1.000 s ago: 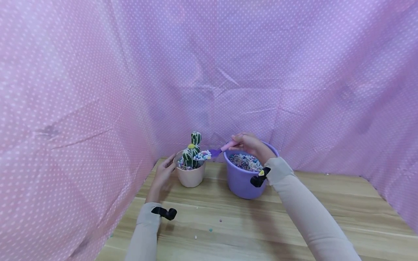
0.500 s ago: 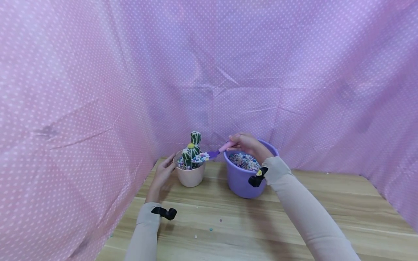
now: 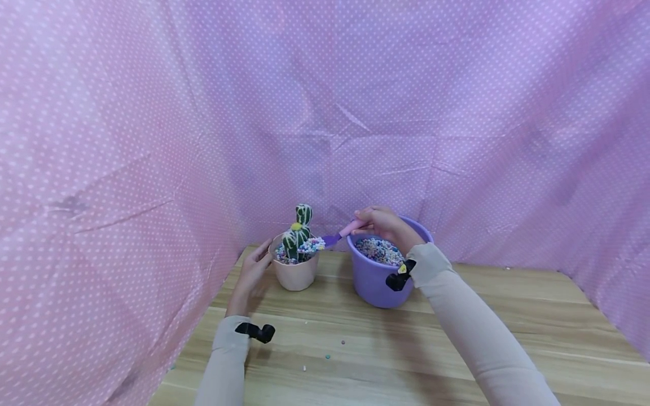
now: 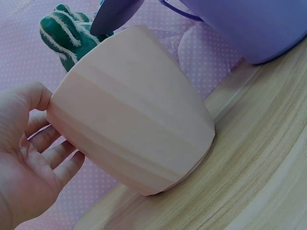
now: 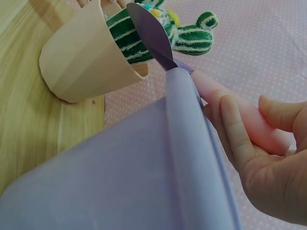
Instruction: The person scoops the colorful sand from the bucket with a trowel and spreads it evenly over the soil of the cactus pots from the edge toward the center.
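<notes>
In the head view a pale pink plant pot [image 3: 297, 276] stands upright on the table, with a green toy cactus [image 3: 303, 234] and small coloured beads inside. My left hand [image 3: 255, 273] rests against its left side. In the left wrist view the thumb is at the rim and relaxed fingers [image 4: 60, 152] touch the wall. My right hand [image 3: 384, 224] grips the pink handle of a purple toy shovel [image 3: 332, 240], whose blade carries beads [image 3: 311, 245] over the pot's right rim, against the cactus. Below that hand stands a purple bucket [image 3: 378, 285] of beads.
A few loose beads [image 3: 327, 356] lie on the wooden table [image 3: 386, 366] in front of the pot and bucket. Pink dotted cloth [image 3: 330, 101] hangs behind and along both sides.
The right hand and loaded shovel have shifted slightly left and down toward the pot, then stayed nearly still. The left hand has kept its place at the pot.
</notes>
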Demonstrator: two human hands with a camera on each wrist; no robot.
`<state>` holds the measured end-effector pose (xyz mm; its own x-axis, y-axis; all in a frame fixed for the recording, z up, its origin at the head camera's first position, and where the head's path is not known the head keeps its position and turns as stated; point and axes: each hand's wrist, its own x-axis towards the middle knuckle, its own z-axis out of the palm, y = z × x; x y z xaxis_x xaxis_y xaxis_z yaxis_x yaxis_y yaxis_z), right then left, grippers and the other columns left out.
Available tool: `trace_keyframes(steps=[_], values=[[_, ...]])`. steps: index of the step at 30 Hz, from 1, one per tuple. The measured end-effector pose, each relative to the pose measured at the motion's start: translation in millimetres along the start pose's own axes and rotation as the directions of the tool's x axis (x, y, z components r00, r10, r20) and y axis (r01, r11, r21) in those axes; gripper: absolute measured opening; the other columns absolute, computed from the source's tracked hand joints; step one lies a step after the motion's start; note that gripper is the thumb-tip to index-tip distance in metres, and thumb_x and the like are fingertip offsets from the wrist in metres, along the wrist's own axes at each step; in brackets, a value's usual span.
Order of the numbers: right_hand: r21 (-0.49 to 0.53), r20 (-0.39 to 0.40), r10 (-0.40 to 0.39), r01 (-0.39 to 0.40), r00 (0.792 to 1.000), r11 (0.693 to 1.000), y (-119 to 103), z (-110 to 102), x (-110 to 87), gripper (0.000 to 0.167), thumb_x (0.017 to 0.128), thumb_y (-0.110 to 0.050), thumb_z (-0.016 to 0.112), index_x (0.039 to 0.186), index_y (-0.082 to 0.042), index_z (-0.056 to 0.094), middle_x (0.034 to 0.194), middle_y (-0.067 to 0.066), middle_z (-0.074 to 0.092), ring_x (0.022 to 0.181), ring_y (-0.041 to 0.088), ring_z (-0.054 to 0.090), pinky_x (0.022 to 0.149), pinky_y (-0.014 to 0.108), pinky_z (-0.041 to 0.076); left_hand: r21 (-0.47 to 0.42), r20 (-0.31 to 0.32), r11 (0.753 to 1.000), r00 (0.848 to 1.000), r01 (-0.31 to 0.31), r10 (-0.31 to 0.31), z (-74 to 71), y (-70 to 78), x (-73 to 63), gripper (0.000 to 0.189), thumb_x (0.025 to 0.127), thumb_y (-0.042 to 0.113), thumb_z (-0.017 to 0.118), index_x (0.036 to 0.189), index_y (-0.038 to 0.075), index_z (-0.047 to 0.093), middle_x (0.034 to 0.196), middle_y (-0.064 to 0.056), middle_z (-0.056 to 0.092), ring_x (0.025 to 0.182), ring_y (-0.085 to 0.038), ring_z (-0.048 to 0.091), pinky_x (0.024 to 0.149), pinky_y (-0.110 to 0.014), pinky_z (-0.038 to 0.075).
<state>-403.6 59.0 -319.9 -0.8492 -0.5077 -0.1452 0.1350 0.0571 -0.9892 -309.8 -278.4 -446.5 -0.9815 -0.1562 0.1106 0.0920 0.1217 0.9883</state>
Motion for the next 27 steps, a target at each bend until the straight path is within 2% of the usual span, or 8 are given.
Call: trace_keyframes(steps=[4, 7, 11, 13, 16, 20, 27], values=[[-0.018, 0.040, -0.012, 0.012, 0.999, 1.000, 0.0, -0.7, -0.9, 0.020, 0.106, -0.012, 0.050, 0.102, 0.001, 0.066, 0.100, 0.022, 0.076, 0.086, 0.023, 0.076, 0.116, 0.052, 0.042, 0.012, -0.014, 1.000, 1.000, 0.003, -0.003, 0.3, -1.6, 0.8, 0.055, 0.104, 0.013, 0.051, 0.157, 0.007, 0.038, 0.165, -0.013, 0.035, 0.150, -0.027, 0.036, 0.114, -0.023, 0.043], [-0.023, 0.061, -0.016, 0.017, 0.998, 1.000, -0.4, -1.1, -0.6, 0.023, 0.107, -0.011, 0.050, 0.098, -0.001, 0.068, 0.101, 0.023, 0.076, 0.089, 0.024, 0.076, 0.117, 0.054, 0.040, 0.013, -0.017, 1.000, 1.000, -0.011, 0.012, 0.0, -2.4, 1.8, 0.055, 0.104, 0.011, 0.050, 0.157, 0.004, 0.038, 0.164, -0.014, 0.035, 0.150, -0.029, 0.036, 0.109, -0.016, 0.043], [-0.007, 0.004, 0.001, -0.001, 1.000, 1.000, -1.1, -0.4, -0.2, 0.015, 0.105, -0.006, 0.051, 0.100, -0.001, 0.065, 0.089, 0.016, 0.077, 0.082, 0.022, 0.075, 0.113, 0.052, 0.046, -0.008, -0.009, 1.000, 1.000, -0.021, 0.021, 0.2, -2.9, 2.2, 0.055, 0.104, 0.008, 0.049, 0.157, 0.003, 0.036, 0.165, -0.016, 0.033, 0.152, -0.033, 0.032, 0.119, -0.034, 0.038], [0.010, -0.030, 0.015, -0.015, 0.999, 1.000, -1.4, 0.1, 0.0, 0.009, 0.103, -0.003, 0.053, 0.104, -0.001, 0.062, 0.083, 0.011, 0.076, 0.078, 0.020, 0.074, 0.112, 0.050, 0.048, -0.007, -0.006, 1.000, 1.000, -0.022, 0.022, 0.5, -3.5, 2.3, 0.055, 0.104, 0.008, 0.049, 0.157, 0.003, 0.036, 0.165, -0.016, 0.032, 0.152, -0.034, 0.031, 0.121, -0.038, 0.037], [0.011, -0.040, 0.020, -0.020, 0.999, 1.000, -1.7, 0.2, 0.1, 0.011, 0.103, -0.003, 0.053, 0.110, 0.001, 0.060, 0.080, 0.008, 0.075, 0.076, 0.019, 0.074, 0.112, 0.049, 0.048, -0.002, -0.011, 1.000, 1.000, -0.018, 0.018, 0.5, -4.3, 3.2, 0.056, 0.104, 0.009, 0.048, 0.157, 0.004, 0.035, 0.165, -0.017, 0.032, 0.152, -0.035, 0.031, 0.122, -0.041, 0.036], [0.006, -0.024, 0.016, -0.016, 1.000, 1.000, -2.0, -0.5, 0.5, 0.013, 0.104, -0.004, 0.051, 0.107, 0.000, 0.062, 0.082, 0.010, 0.077, 0.077, 0.020, 0.075, 0.109, 0.047, 0.052, 0.004, -0.018, 1.000, 1.000, -0.011, 0.011, 0.4, -5.2, 3.4, 0.056, 0.103, 0.010, 0.048, 0.158, 0.006, 0.036, 0.165, -0.015, 0.033, 0.152, -0.033, 0.033, 0.122, -0.042, 0.037], [-0.078, 0.102, -0.027, 0.035, 0.994, 0.996, -1.5, -1.3, 0.9, 0.026, 0.107, -0.010, 0.047, 0.104, 0.005, 0.067, 0.105, 0.026, 0.074, 0.096, 0.027, 0.077, 0.097, 0.037, 0.060, -0.023, -0.005, 1.000, 1.000, 0.002, -0.002, 0.4, -4.2, 2.4, 0.055, 0.105, 0.009, 0.047, 0.159, 0.007, 0.034, 0.166, -0.012, 0.032, 0.153, -0.030, 0.031, 0.119, -0.032, 0.040]])
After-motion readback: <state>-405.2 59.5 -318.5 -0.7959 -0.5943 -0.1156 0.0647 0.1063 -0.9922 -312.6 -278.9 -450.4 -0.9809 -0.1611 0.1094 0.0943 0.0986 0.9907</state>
